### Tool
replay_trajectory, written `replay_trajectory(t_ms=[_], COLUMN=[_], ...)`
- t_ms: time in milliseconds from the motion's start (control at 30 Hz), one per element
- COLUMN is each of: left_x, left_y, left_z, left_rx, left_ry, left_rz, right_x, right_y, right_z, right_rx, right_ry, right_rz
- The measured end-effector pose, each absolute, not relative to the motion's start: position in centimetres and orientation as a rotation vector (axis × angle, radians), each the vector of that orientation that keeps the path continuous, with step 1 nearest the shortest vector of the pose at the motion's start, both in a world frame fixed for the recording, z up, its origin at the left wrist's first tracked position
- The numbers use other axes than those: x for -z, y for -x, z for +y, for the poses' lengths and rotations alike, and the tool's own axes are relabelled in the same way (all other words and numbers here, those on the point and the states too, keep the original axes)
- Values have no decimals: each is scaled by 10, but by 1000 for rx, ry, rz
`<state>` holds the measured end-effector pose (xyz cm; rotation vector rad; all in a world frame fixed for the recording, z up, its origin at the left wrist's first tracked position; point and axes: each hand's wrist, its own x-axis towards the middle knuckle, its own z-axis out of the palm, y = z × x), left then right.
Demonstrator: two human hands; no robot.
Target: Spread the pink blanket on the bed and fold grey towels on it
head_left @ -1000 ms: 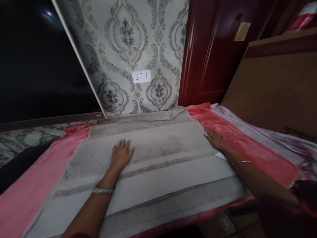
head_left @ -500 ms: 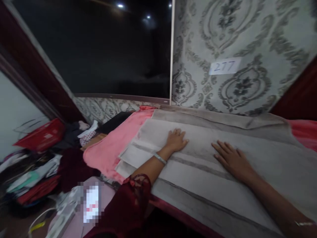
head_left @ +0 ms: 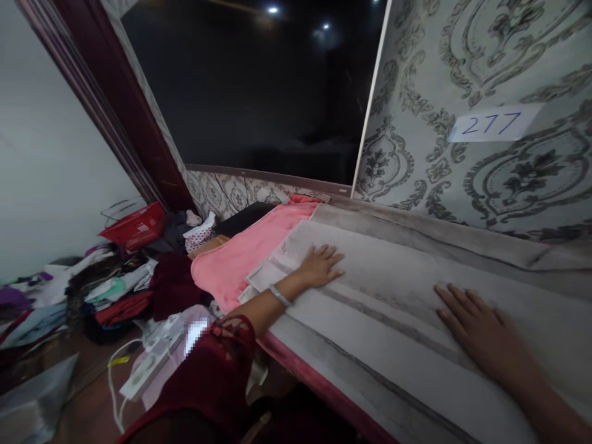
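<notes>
A large grey cloth with darker stripes (head_left: 370, 259) lies folded in layers across the surface before me. My left hand (head_left: 321, 265) rests flat on its upper layer toward the left end, fingers spread, a silvery bangle on the wrist. Farther right, my right hand (head_left: 476, 327) lies palm down on the same cloth with fingers stretched out. Neither hand grips anything. Under the cloth, a pink fleecy cloth (head_left: 245, 253) sticks out on the left side.
Behind stands a large dark television (head_left: 268, 92) against patterned wallpaper, with a paper label reading 277 (head_left: 494, 123). Heaped clothes (head_left: 115, 296) and a red bag (head_left: 136, 225) lie at left. A white power strip (head_left: 150, 370) with a cord sits below them.
The view has swung left, so more of the clothes heap shows. Both hands stay flat on the grey cloth; the left one sits slightly nearer its left end, and the gap between them has widened.
</notes>
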<state>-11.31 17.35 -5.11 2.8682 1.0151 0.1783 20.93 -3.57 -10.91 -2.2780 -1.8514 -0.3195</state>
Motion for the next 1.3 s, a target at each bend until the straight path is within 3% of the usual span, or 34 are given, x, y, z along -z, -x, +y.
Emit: replay_trajectory(t_ms=[300,800,1300], left_x=[50,35,32], left_y=[205,237,209], left_z=[210,216,228], left_rx=[-158,-147,-310], left_ry=[-2682,-2535,-2390], left_rz=[1580,1452,1773], right_x=[100,88,93], right_y=[-203,-199,-203], right_z=[-36,-45,-44], right_rx=[271,206,204], right_ry=[2315,2353,2320], right_rz=[-1829,-1835,-1835])
